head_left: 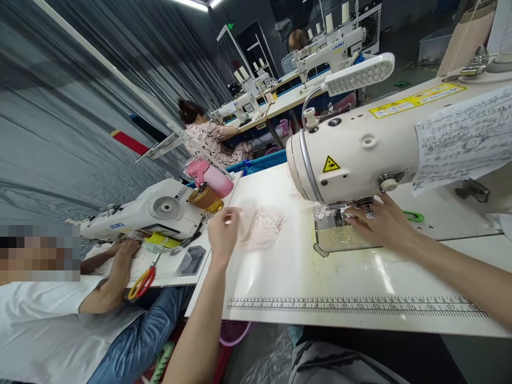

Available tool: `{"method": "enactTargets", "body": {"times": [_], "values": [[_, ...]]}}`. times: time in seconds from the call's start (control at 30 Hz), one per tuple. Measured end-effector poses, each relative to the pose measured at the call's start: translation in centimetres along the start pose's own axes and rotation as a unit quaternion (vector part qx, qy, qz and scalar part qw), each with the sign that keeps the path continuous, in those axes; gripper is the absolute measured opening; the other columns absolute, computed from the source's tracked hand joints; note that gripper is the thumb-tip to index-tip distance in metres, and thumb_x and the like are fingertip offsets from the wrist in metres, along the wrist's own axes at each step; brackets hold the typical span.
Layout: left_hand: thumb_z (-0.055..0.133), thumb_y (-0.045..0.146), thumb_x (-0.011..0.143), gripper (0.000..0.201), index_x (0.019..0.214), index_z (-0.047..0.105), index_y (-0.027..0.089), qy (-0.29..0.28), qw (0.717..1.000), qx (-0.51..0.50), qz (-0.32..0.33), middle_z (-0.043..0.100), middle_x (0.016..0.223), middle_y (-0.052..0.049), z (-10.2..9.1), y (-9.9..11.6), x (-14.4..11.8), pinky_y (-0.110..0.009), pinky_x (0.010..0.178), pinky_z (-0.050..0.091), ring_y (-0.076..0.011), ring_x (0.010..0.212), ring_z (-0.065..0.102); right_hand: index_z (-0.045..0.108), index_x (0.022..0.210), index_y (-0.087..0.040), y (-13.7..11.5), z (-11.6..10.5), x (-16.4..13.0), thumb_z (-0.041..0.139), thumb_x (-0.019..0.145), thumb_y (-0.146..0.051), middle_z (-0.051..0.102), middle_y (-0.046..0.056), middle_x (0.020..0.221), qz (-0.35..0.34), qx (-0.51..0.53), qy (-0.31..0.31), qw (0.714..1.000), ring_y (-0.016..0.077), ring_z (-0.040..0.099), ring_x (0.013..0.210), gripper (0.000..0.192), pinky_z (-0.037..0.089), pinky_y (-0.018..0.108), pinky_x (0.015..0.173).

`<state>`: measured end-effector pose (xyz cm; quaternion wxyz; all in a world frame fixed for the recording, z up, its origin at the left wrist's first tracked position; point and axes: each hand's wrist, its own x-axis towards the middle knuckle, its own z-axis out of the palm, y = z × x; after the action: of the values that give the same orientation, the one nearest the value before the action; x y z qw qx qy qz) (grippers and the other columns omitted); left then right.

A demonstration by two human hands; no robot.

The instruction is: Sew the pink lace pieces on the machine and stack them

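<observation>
My left hand (223, 234) is raised over the left part of the white sewing table, its fingers curled closed. Right beside those fingers is a thin, pale pink patterned piece of fabric (264, 229), smeared by motion; whether the fingers hold it I cannot tell. Under the head of the white sewing machine (356, 149), my right hand (380, 224) reaches in with fingers spread near the presser foot (340, 216). Some fingertips are hidden behind the needle parts. Below them lies the machine's needle bed (348, 240), with a pale, shiny surface.
A printed ruler (352, 306) runs along the table's front edge. Left of it, a co-worker (60, 320) sits at another sewing machine (148, 208), near red-and-yellow scissors (143, 282). A pink bottle (214, 178) and an amber cup (206, 198) stand between. Green snips (414, 216) lie at right.
</observation>
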<state>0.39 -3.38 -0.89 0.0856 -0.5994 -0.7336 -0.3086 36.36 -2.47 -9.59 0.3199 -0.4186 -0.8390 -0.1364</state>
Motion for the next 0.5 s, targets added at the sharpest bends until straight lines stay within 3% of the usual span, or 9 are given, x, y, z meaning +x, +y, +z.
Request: {"method": "enactTargets", "body": {"times": [0.13, 0.23, 0.27, 0.33, 0.4, 0.5], "values": [[0.023, 0.037, 0.096, 0.033, 0.102, 0.050, 0.018, 0.225, 0.974, -0.005, -0.018, 0.059, 0.107, -0.006, -3.8, 0.6, 1.2, -0.036, 0.088, 0.042, -0.0204, 0.101, 0.054, 0.069, 0.095, -0.024, 0.1, -0.1, 0.1, 0.037, 0.097, -0.031, 0.067, -0.001, 0.066, -0.013, -0.048, -0.017, 0.999, 0.0181, 0.060, 0.068, 0.032, 0.035, 0.038, 0.094], [0.034, 0.039, 0.094, 0.025, 0.094, 0.052, 0.020, 0.260, 0.965, -0.017, 0.021, 0.057, 0.094, -0.001, -5.9, 2.7, 0.0, -0.035, 0.087, 0.041, -0.0181, 0.092, 0.053, 0.070, 0.096, -0.022, 0.2, 0.0, 0.2, 0.037, 0.097, -0.033, 0.066, 0.000, 0.064, -0.005, -0.048, -0.014, 0.999, 0.0187, 0.060, 0.070, 0.035, 0.035, 0.038, 0.093], [0.042, 0.040, 0.091, 0.022, 0.089, 0.054, 0.021, 0.210, 0.976, -0.027, 0.039, 0.056, 0.084, 0.001, -6.2, 3.6, -0.7, -0.032, 0.077, 0.044, -0.0159, 0.080, 0.053, 0.071, 0.095, -0.021, 0.3, 0.1, 0.2, 0.037, 0.097, -0.033, 0.066, 0.000, 0.064, -0.005, -0.045, -0.009, 0.999, 0.0189, 0.060, 0.071, 0.036, 0.035, 0.038, 0.092], [0.048, 0.043, 0.089, 0.022, 0.088, 0.056, 0.022, -0.027, 0.993, -0.102, 0.060, 0.051, 0.067, 0.004, -5.9, 5.7, -2.5, -0.026, 0.057, 0.040, -0.0123, 0.059, 0.047, 0.072, 0.094, -0.019, 0.4, 0.1, 0.3, 0.038, 0.096, -0.032, 0.066, 0.001, 0.066, -0.003, -0.039, -0.012, 0.999, 0.0192, 0.060, 0.074, 0.036, 0.035, 0.038, 0.091], [0.050, 0.047, 0.088, 0.026, 0.083, 0.055, 0.022, -0.192, 0.961, -0.194, 0.047, 0.050, 0.063, 0.004, -4.6, 7.9, -4.2, -0.023, 0.048, 0.035, -0.0111, 0.053, 0.043, 0.072, 0.093, -0.019, 0.5, 0.0, 0.4, 0.041, 0.095, -0.031, 0.067, 0.002, 0.070, 0.004, -0.034, -0.034, 0.999, 0.0191, 0.059, 0.076, 0.033, 0.034, 0.038, 0.091], [0.046, 0.048, 0.090, 0.028, 0.082, 0.056, 0.022, -0.348, 0.895, -0.277, 0.039, 0.052, 0.064, 0.003, -1.2, 10.6, -5.7, -0.023, 0.048, 0.037, -0.0116, 0.055, 0.047, 0.071, 0.080, -0.019, 0.6, -0.1, 0.6, 0.045, 0.092, -0.028, 0.066, 0.002, 0.070, 0.029, -0.036, -0.075, 0.996, 0.0183, 0.058, 0.076, 0.029, 0.034, 0.038, 0.089]]}}
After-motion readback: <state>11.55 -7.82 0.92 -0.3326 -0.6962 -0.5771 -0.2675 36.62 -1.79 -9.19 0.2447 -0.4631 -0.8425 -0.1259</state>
